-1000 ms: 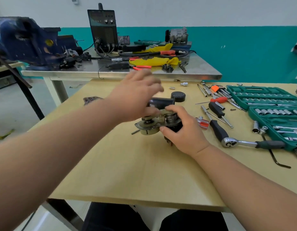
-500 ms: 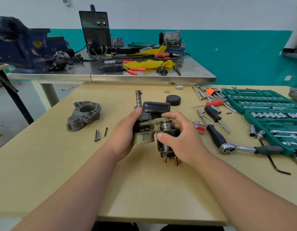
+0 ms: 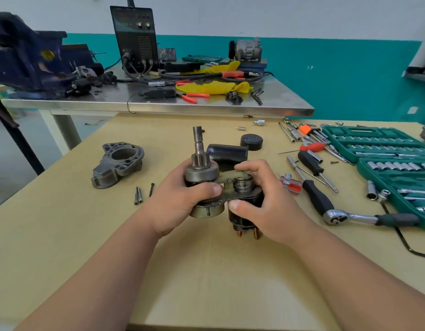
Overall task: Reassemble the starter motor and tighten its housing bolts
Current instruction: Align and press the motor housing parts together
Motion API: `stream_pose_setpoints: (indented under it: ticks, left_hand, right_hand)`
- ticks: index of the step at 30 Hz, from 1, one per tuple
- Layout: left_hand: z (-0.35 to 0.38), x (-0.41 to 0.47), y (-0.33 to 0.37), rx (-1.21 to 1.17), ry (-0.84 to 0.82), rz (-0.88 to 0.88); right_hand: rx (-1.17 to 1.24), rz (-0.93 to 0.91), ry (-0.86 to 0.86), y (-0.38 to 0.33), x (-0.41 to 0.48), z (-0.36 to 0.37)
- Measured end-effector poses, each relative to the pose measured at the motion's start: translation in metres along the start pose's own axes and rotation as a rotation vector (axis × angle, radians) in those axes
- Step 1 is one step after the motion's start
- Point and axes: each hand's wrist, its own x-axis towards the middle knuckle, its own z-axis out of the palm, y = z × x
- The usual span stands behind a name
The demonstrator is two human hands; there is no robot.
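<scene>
The part-assembled starter motor (image 3: 202, 172) stands upright over the wooden table (image 3: 206, 271), pinion shaft pointing up. My left hand (image 3: 180, 201) grips its drive-gear side, thumb across the front. My right hand (image 3: 261, 199) grips the black solenoid (image 3: 245, 211) side, index finger laid over the shift lever; two copper terminals stick out below. The grey nose housing (image 3: 118, 163) lies to the left. Three long bolts (image 3: 142, 193) lie between it and my left hand. A black motor body (image 3: 227, 152) and a black end cap (image 3: 251, 142) sit just behind.
A ratchet wrench (image 3: 352, 217), screwdrivers (image 3: 311, 161) and loose sockets lie to the right, beside open green socket cases (image 3: 383, 149). A steel bench (image 3: 159, 103) behind carries a black welder, yellow rag, red pliers and a blue vise.
My left hand came down from above the starter and took hold of its left side. The starter now stands more upright, and the nose housing and bolts are uncovered.
</scene>
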Motion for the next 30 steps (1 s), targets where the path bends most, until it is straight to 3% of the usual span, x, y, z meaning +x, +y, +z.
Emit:
stream_pose_setpoints:
  ticks: [3, 10, 23, 30]
  left_hand:
    - [0.002, -0.003, 0.005, 0.044, 0.002, 0.056]
    - [0.01, -0.005, 0.011, 0.117, -0.015, 0.12]
    - [0.015, -0.004, 0.017, 0.045, -0.063, 0.137]
    - [0.015, -0.003, 0.018, 0.043, -0.094, 0.14]
  right_hand:
    - [0.181, 0.07, -0.017, -0.006, 0.003, -0.004]
    - [0.112, 0.085, 0.046, -0.011, 0.004, -0.008]
    - [0.016, -0.022, 0.084, -0.007, 0.004, -0.011]
    - [0.077, -0.006, 0.076, -0.005, 0.003, -0.014]
